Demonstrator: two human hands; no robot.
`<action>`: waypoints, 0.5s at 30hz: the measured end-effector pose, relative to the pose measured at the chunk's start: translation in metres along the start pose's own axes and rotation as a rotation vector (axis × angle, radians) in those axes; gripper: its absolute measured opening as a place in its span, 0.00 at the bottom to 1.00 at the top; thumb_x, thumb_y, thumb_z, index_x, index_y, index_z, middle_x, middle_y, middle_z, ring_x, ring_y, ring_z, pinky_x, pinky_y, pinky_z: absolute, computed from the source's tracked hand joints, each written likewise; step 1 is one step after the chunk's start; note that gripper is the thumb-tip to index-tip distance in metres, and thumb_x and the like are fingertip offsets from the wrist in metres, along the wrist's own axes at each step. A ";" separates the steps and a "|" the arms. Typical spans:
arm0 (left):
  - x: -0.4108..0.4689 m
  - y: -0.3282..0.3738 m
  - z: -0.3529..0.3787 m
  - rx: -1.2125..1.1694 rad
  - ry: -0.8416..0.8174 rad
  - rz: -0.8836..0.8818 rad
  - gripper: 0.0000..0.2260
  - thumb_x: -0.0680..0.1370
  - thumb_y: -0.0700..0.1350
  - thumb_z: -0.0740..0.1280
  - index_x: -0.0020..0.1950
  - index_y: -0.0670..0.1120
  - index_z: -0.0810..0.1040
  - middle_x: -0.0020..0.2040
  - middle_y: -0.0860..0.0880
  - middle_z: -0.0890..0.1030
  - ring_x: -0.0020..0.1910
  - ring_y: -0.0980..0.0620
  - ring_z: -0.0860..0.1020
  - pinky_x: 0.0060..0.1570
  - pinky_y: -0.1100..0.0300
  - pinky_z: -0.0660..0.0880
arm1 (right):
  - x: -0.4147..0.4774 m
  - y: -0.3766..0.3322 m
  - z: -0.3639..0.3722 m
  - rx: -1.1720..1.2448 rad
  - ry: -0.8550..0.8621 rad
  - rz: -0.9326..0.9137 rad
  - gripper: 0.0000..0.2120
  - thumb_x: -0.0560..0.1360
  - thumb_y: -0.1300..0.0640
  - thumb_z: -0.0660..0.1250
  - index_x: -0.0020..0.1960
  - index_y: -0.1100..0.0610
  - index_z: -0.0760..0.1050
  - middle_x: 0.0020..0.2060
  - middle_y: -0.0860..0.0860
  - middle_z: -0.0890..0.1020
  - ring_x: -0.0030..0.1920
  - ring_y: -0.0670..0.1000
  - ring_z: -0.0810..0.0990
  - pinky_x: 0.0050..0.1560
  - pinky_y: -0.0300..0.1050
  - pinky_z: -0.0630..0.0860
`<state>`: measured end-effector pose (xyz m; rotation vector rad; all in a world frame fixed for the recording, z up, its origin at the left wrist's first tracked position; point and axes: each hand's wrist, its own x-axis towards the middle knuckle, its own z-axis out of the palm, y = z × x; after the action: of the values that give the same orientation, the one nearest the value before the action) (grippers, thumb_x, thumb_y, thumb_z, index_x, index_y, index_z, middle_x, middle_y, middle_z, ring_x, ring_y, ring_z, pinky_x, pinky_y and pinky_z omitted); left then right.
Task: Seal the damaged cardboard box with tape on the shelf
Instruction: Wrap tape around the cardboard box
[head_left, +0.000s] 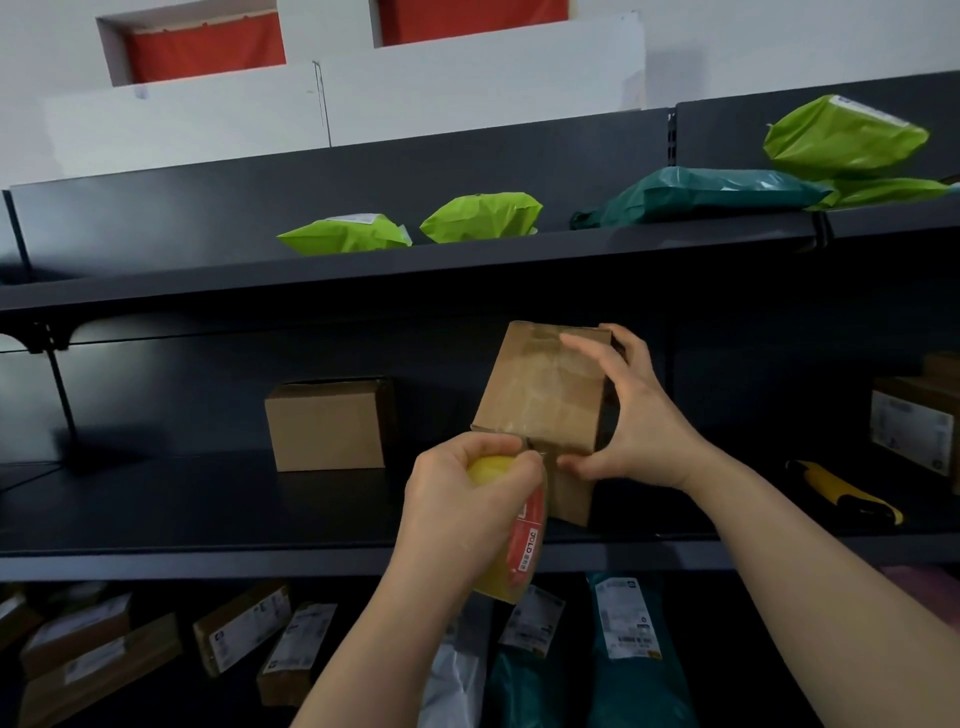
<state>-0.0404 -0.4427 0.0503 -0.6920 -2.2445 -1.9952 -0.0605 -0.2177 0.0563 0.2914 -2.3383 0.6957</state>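
**A:** Where is the box (540, 395) kept?

**B:** It is held up on the shelf (208, 519), tipped to one side. It is gripped by the right hand (639, 421). The thumb is pressed at the low edge, and the fingers are spread wide over the top end.

**A:** And the tape roll (524, 540)?

**B:** It is wrapped tight by the left hand (462, 514), just under the box and right beside the right thumb.

**A:** What is being done now?

**B:** It looks like a strip is being laid on the front of the box. Shiny tape can be seen above the left grip, running up toward the right fingers.

**A:** How is it done well?

**B:** The strip should be pulled tight, so no bumps are made. The box should be held steady by the right hand. The roll should be drawn down and round the low edge, so the flap there is shut. Then the strip should be rubbed flat before it is cut.

**A:** Can a cutter be seen on the roll?

**B:** That cannot be told. Much of the roll is hidden by the left fingers.

**A:** Is anything else close?

**B:** The other box (327, 426) is set well to the left of the grip. It should not be bumped.
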 end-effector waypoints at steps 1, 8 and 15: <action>-0.002 0.003 -0.001 -0.047 -0.004 0.010 0.07 0.72 0.50 0.74 0.50 0.56 0.82 0.47 0.51 0.82 0.44 0.52 0.81 0.39 0.59 0.78 | -0.002 0.002 0.000 -0.066 0.000 -0.023 0.55 0.56 0.50 0.83 0.73 0.35 0.54 0.73 0.41 0.43 0.69 0.48 0.56 0.61 0.44 0.70; -0.006 0.008 0.001 0.023 -0.015 0.035 0.08 0.72 0.51 0.74 0.50 0.56 0.82 0.47 0.53 0.82 0.45 0.52 0.82 0.40 0.57 0.81 | -0.005 0.008 -0.003 -0.155 0.050 -0.065 0.64 0.55 0.51 0.83 0.76 0.36 0.43 0.74 0.43 0.40 0.70 0.49 0.57 0.58 0.43 0.73; -0.002 -0.003 0.010 0.131 0.014 0.039 0.07 0.73 0.51 0.74 0.50 0.57 0.81 0.45 0.56 0.80 0.43 0.57 0.80 0.37 0.64 0.78 | -0.003 0.011 -0.006 -0.125 0.016 -0.049 0.64 0.55 0.51 0.84 0.74 0.32 0.43 0.74 0.42 0.40 0.71 0.51 0.57 0.56 0.43 0.73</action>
<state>-0.0370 -0.4336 0.0453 -0.7001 -2.3097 -1.8100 -0.0595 -0.2049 0.0538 0.2849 -2.3397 0.5245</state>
